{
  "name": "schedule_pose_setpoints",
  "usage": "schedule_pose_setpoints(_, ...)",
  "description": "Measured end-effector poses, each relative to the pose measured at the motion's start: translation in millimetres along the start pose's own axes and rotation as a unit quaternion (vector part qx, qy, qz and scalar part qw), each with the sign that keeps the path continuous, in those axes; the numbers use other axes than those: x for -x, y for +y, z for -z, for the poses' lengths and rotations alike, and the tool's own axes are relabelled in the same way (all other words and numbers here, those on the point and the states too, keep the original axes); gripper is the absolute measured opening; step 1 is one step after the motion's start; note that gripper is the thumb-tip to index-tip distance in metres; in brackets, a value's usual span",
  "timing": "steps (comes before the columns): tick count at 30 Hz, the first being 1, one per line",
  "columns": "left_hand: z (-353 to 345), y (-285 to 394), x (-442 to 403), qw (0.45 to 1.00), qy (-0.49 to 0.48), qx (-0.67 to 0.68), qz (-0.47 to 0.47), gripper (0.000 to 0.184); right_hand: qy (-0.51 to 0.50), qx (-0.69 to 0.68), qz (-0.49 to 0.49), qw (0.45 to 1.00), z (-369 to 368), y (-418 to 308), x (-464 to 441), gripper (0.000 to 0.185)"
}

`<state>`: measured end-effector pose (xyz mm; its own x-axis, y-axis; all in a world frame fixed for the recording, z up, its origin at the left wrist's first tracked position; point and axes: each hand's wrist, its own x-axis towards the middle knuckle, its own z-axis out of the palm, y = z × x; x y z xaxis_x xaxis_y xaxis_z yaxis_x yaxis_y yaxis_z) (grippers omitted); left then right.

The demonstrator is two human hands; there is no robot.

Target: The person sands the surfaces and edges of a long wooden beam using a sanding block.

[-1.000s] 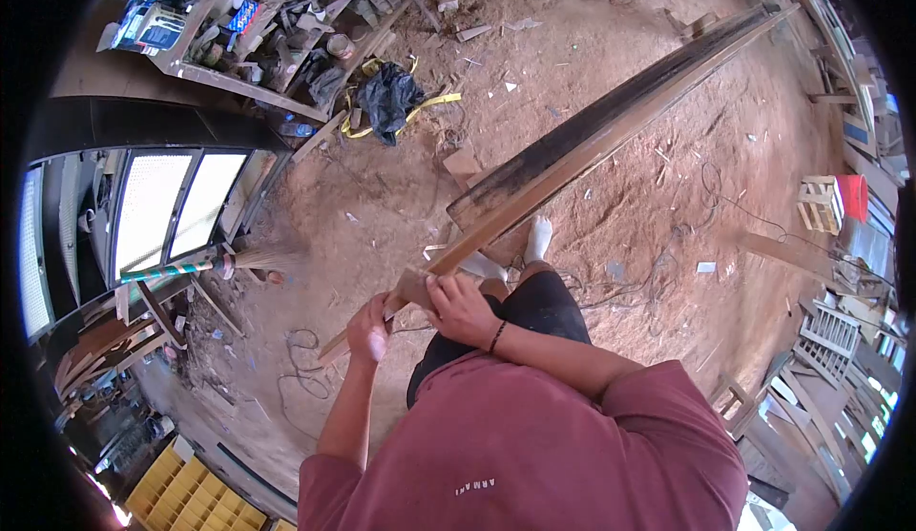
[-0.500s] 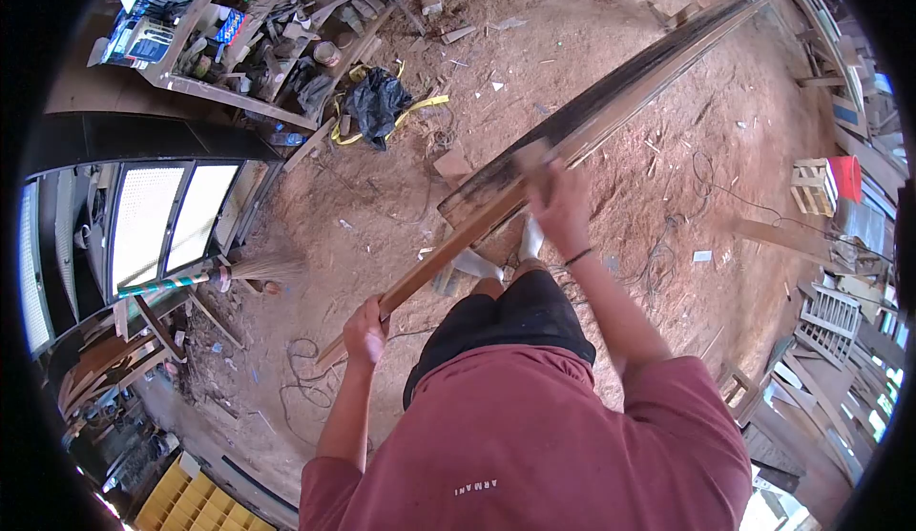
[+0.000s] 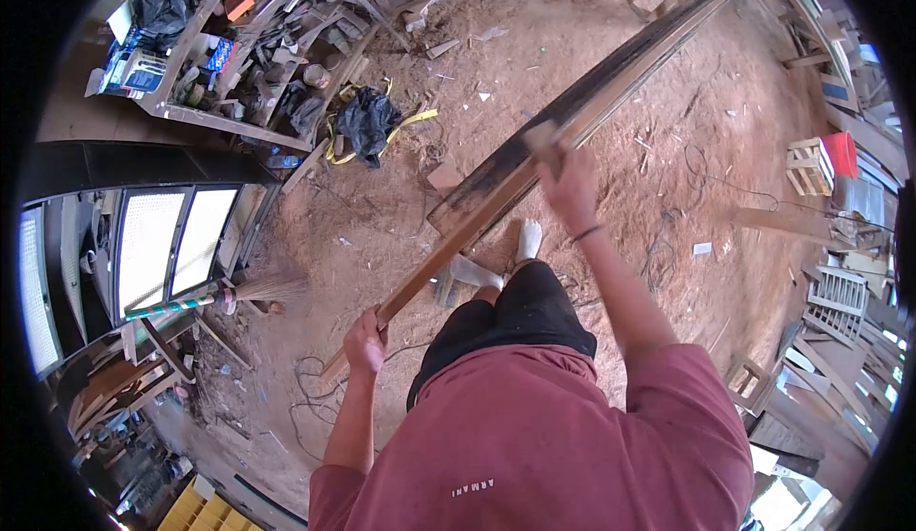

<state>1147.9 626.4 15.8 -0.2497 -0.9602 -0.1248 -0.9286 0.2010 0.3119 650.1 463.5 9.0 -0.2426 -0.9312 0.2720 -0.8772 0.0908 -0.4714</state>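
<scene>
A long narrow wooden strip (image 3: 458, 238) slants from lower left up towards the far right, lying against a dark weathered plank (image 3: 611, 75). Near the strip's lower end, my left hand (image 3: 365, 342) is closed around it. My right hand (image 3: 570, 187) grips a small wooden block (image 3: 542, 138) and presses it against the strip farther up. Motion blurs the block, so any covering on its underside cannot be made out. My feet (image 3: 530, 239) stand on the floor close below the strip.
Shelves of clutter (image 3: 277, 63) stand at upper left, with a black plastic bag (image 3: 367, 123) beside them. A broom (image 3: 253, 292) lies at left. Cables (image 3: 663, 245) trail over the dusty floor (image 3: 382, 221). On the right are a red bucket (image 3: 840, 154) and a wooden crate (image 3: 809, 166).
My right hand and the block have shifted slightly up and away along the strip. My left hand keeps its hold. The whole view has tilted a little.
</scene>
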Motion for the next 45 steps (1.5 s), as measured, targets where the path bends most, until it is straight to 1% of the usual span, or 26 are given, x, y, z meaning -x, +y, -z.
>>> schedule_pose_setpoints(1, -2, 0, -1, 1.0, 0.0, 0.004, 0.007, 0.051, 0.089, 0.013, 0.002, 0.996, 0, 21, -13, 0.044)
schedule_pose_setpoints(2, -1, 1, 0, 1.0, 0.0, 0.003, 0.004, 0.051, 0.091, 0.013, 0.001, 0.996, -2, 19, -10, 0.044)
schedule_pose_setpoints(4, 1, 2, -4, 1.0, 0.007, -0.001, -0.009, 0.053, 0.012, 0.003, 0.018, 1.0, -12, -2, 2, 0.046)
schedule_pose_setpoints(5, 1, 4, -4, 1.0, 0.005, -0.001, -0.01, 0.053, -0.024, -0.062, 0.043, 0.997, -15, -35, 23, 0.049)
schedule_pose_setpoints(6, 2, 5, -4, 1.0, 0.001, 0.001, -0.005, 0.053, -0.098, -0.096, 0.059, 0.989, -31, -62, 54, 0.052)
schedule_pose_setpoints(7, 3, 5, -3, 1.0, -0.002, 0.001, 0.001, 0.053, -0.13, -0.156, 0.111, 0.973, -23, -102, 77, 0.051)
schedule_pose_setpoints(8, 3, 5, -3, 1.0, -0.004, -0.001, 0.001, 0.053, -0.308, -0.115, 0.108, 0.938, -38, -130, 109, 0.054)
schedule_pose_setpoints(10, 0, 4, -3, 1.0, 0.004, -0.013, -0.005, 0.053, -0.217, -0.189, 0.24, 0.927, -43, -161, 162, 0.058)
schedule_pose_setpoints(11, -1, 3, -5, 1.0, 0.006, -0.017, -0.005, 0.053, -0.214, -0.191, 0.241, 0.927, -43, -155, 154, 0.058)
schedule_pose_setpoints(13, -1, 5, -2, 0.999, -0.003, -0.032, 0.01, 0.053, -0.253, -0.199, 0.242, 0.915, -37, -129, 133, 0.064)
schedule_pose_setpoints(16, 0, 8, -1, 0.999, -0.002, -0.028, 0.033, 0.051, -0.185, -0.135, 0.136, 0.964, -13, -42, 50, 0.065)
schedule_pose_setpoints(18, 0, 10, -4, 0.999, -0.004, -0.031, 0.038, 0.049, -0.048, -0.097, 0.099, 0.989, 7, 23, -10, 0.062)
schedule_pose_setpoints(21, 1, 12, -4, 0.998, -0.013, -0.033, 0.047, 0.046, 0.0, -0.003, 0.021, 1.0, 18, 148, -90, 0.059)
schedule_pose_setpoints(22, 2, 13, -3, 0.998, -0.017, -0.028, 0.05, 0.046, 0.02, 0.062, 0.03, 0.997, 23, 182, -113, 0.057)
schedule_pose_setpoints(23, 3, 16, -4, 0.998, -0.015, -0.028, 0.053, 0.046, 0.011, 0.069, -0.007, 0.998, 29, 211, -136, 0.059)
schedule_pose_setpoints(24, 3, 19, -4, 0.997, -0.02, -0.055, 0.058, 0.046, 0.001, 0.077, -0.045, 0.996, 34, 226, -155, 0.06)
schedule_pose_setpoints(25, 4, 21, -3, 0.994, -0.026, -0.081, 0.065, 0.046, 0.0, 0.074, -0.042, 0.996, 41, 226, -172, 0.06)
schedule_pose_setpoints(27, 3, 24, -3, 0.991, -0.035, -0.095, 0.084, 0.046, 0.065, 0.037, 0.05, 0.996, 49, 228, -197, 0.057)
schedule_pose_setpoints(30, 2, 30, -3, 0.984, -0.047, -0.128, 0.111, 0.046, 0.007, -0.051, -0.005, 0.999, 34, 230, -213, 0.062)
schedule_pose_setpoints(32, 4, 36, -3, 0.98, -0.048, -0.148, 0.123, 0.045, 0.024, -0.063, 0.014, 0.998, 24, 239, -216, 0.063)
schedule_pose_setpoints(34, 17, 59, -13, 0.965, -0.122, -0.112, 0.204, 0.06, -0.007, -0.024, 0.029, 0.999, 27, 242, -213, 0.064)
schedule_pose_setpoints(35, 22, 69, -18, 0.964, -0.122, -0.113, 0.208, 0.06, -0.001, -0.03, 0.026, 0.999, 27, 241, -212, 0.065)
schedule_pose_setpoints(37, 21, 91, -37, 0.985, -0.031, -0.153, 0.079, 0.085, 0.001, -0.04, 0.031, 0.999, 25, 240, -211, 0.064)
schedule_pose_setpoints(38, 13, 102, -56, 0.993, -0.009, -0.109, 0.041, 0.094, 0.004, -0.047, 0.032, 0.998, 25, 241, -210, 0.063)
schedule_pose_setpoints(41, -13, 182, -155, 0.996, 0.029, 0.026, -0.083, 0.099, 0.012, -0.045, 0.038, 0.998, 25, 241, -210, 0.062)
schedule_pose_setpoints(45, -49, 329, -292, 0.972, 0.035, 0.08, -0.216, 0.101, 0.014, -0.059, 0.037, 0.997, 26, 240, -209, 0.061)
